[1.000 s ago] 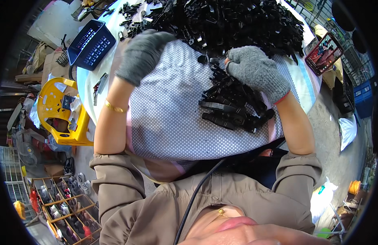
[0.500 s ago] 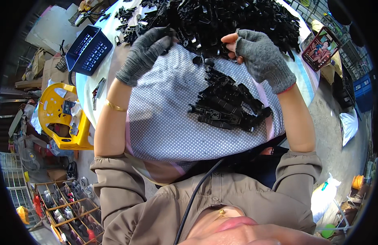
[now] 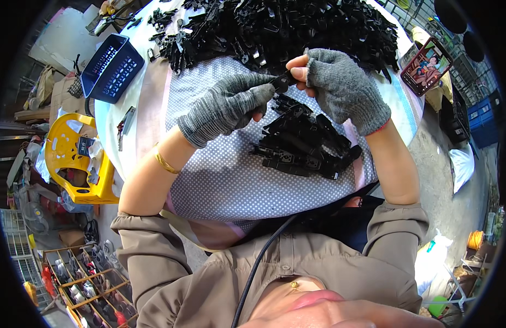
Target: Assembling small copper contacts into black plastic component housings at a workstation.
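Both my hands wear grey knitted gloves and meet in front of my chest, over the cloth-covered table. My left hand (image 3: 231,104) is closed on a small black plastic part (image 3: 281,83) at its fingertips. From the other side, my right hand (image 3: 340,82) pinches the same part between bare thumb and fingers. The part's exact kind is too small to make out. Just below the hands lies a small heap of long black plastic pieces (image 3: 305,142) on the dotted grey cloth (image 3: 215,180). Beyond the hands spreads a large pile of similar black parts (image 3: 286,30).
A dark blue perforated basket (image 3: 112,68) stands at the table's left edge, near a small cutter-like tool (image 3: 125,126). A yellow plastic chair (image 3: 62,158) is left of the table. At the right edge a phone (image 3: 426,66) stands propped up, its screen lit.
My left hand has come right and nearer from the big pile's edge to meet my right hand. The right hand has shifted slightly left and nearer. Both now hold one black part.
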The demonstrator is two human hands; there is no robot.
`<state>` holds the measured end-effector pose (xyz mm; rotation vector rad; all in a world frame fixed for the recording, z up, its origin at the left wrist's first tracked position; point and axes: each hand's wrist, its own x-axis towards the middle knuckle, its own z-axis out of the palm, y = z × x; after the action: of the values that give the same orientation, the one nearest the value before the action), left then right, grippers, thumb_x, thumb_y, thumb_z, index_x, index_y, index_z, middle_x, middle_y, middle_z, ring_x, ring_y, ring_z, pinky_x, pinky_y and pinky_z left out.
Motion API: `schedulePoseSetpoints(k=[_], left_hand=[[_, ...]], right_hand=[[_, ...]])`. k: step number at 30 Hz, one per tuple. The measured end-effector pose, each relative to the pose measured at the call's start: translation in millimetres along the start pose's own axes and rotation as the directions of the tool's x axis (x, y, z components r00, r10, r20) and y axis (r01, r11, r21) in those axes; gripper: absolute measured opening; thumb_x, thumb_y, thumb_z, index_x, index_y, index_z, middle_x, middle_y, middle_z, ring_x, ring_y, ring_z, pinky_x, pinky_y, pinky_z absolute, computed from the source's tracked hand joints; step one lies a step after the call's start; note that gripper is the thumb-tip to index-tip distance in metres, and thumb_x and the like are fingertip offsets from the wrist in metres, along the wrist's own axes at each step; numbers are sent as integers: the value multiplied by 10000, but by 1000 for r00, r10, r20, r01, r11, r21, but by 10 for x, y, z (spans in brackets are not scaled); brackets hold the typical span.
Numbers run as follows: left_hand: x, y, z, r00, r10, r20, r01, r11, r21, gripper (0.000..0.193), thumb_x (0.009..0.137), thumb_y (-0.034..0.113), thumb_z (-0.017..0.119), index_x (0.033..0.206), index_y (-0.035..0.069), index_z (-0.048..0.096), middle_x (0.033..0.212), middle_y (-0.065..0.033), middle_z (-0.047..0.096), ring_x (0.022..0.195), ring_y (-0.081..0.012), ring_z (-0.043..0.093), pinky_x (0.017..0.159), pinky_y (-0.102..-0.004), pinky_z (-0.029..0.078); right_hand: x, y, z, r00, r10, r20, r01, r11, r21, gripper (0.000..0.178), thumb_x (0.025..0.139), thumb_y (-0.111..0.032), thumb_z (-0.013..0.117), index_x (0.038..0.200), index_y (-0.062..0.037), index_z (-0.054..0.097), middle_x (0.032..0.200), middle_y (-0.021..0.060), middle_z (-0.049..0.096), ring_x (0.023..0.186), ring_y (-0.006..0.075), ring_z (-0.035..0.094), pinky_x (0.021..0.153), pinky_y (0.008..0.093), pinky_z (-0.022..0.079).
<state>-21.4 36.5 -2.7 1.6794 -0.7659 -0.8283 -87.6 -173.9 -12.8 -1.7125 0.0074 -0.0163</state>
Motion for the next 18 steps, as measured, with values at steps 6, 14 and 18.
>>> schedulePoseSetpoints(k=[6,14,18], left_hand=[[-11,60,44,1000,23,-14,-23,999,28,336,853,294,572,1105,71,581,586,39,497,462,-14,417,392,-149,338],[-43,151,112,986,39,-164,-3,977,214,322,839,295,592,1065,65,606,610,27,510,525,-29,446,471,-174,384],[-37,154,66,994,-28,-108,50,977,206,315,836,297,594,1036,55,620,635,16,531,546,-48,461,497,-201,403]], right_hand=[[-53,-43,23,999,-40,-11,40,999,-29,207,822,-205,611,942,-40,643,736,41,615,630,92,576,596,220,496],[-151,-137,161,993,-55,-105,55,998,-4,188,827,-156,599,933,-4,628,727,59,614,664,114,599,624,230,504],[-157,-179,179,998,-19,-64,17,999,-35,173,835,-150,589,916,-3,627,732,66,616,662,115,599,630,238,509]])
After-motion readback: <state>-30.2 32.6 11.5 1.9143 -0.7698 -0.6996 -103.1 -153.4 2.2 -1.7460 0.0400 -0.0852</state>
